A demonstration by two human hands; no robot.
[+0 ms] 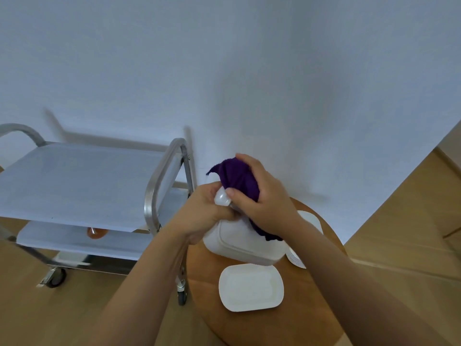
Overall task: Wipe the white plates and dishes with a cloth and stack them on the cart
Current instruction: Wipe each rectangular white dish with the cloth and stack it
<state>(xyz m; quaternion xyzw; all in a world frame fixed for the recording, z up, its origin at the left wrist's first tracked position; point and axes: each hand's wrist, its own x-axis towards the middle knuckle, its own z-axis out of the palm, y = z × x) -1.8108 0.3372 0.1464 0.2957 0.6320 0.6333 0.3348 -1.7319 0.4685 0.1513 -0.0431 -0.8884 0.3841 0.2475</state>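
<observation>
Currently: white dish (243, 243) was held tilted above the round table (321, 303), cloth pressed to it.
Left hand (207, 211) gripped the dish's upper edge; right hand (264, 196), just beside, clutched the purple cloth (239, 178). Below both hands lay a white plate (250, 287); the cart (74, 181) stood well left.
</observation>
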